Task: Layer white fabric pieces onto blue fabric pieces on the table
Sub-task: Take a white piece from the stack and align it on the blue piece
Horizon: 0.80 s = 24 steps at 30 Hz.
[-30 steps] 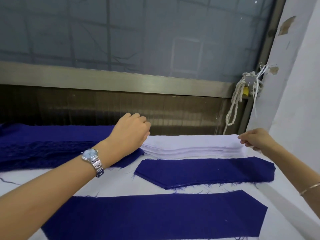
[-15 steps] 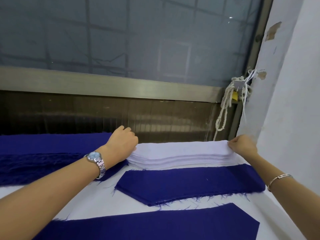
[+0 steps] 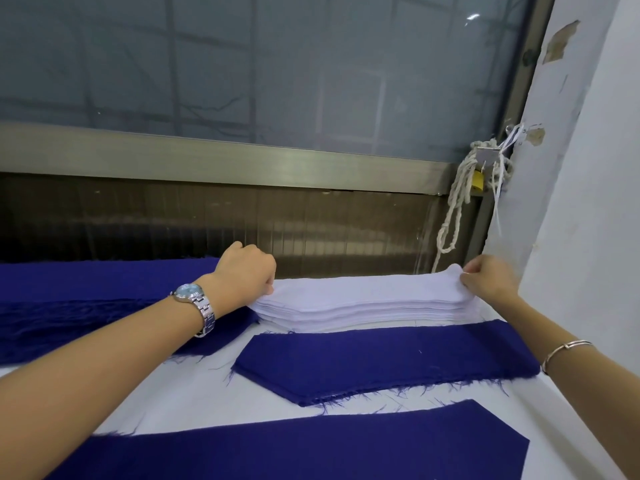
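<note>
A wide window [image 3: 263, 67] of grey-blue glass fills the upper part of the scene, faint dark lines crossing behind the pane and a small glint of light near its upper right corner. A brushed metal sill [image 3: 221, 161] runs along its lower edge. Below it stands a dark brown ribbed panel [image 3: 214, 223] that catches a dull sheen. On the right rises a white wall [image 3: 585, 174], its paint chipped in a few brown patches. Where window frame meets wall, a white rope [image 3: 457, 206] hangs in loops beside a small yellow padlock [image 3: 477, 181]. A white-covered table [image 3: 194, 396] spans the foreground.
</note>
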{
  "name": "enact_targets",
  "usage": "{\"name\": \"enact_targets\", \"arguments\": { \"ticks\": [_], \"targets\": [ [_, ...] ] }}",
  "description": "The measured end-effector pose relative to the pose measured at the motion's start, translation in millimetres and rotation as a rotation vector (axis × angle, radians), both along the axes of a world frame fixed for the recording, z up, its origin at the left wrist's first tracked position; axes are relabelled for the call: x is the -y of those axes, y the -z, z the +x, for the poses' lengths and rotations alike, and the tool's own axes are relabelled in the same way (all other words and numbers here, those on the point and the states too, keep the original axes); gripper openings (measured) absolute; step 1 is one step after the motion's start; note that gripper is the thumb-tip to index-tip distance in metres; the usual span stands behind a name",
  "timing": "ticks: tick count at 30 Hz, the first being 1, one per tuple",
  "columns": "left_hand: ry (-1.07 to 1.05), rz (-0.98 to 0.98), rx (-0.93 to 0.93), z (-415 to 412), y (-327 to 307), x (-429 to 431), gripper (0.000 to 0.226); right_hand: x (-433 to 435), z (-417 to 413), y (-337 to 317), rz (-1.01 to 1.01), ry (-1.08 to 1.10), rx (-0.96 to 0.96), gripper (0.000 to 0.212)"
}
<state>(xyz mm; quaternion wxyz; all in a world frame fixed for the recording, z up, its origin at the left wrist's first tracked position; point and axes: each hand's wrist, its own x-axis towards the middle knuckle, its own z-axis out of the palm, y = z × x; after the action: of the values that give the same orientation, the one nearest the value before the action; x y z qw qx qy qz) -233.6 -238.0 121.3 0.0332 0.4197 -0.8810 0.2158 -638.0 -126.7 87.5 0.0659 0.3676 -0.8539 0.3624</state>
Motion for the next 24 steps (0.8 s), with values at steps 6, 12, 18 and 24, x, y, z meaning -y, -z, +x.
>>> {"name": "enact_targets", "arguments": {
  "ticks": [6, 12, 18, 24],
  "targets": [
    [0.017, -0.002, 0.05, -1, 2, 7, 0.038, -6, -8, 8, -0.227, -0.014, 0.215, 0.038],
    [0.024, 0.1, 0.006, -3, 5, 16, 0.046, -11, -15, 17, -0.295, -0.06, 0.333, 0.01],
    [0.058, 0.131, -0.061, -3, 6, 17, 0.031, -11, -18, 20, -0.338, -0.037, 0.386, 0.009],
    [0.087, 0.096, -0.107, -1, 8, 13, 0.023, -13, -15, 18, -0.355, -0.052, 0.409, 0.009]
  ]
}}
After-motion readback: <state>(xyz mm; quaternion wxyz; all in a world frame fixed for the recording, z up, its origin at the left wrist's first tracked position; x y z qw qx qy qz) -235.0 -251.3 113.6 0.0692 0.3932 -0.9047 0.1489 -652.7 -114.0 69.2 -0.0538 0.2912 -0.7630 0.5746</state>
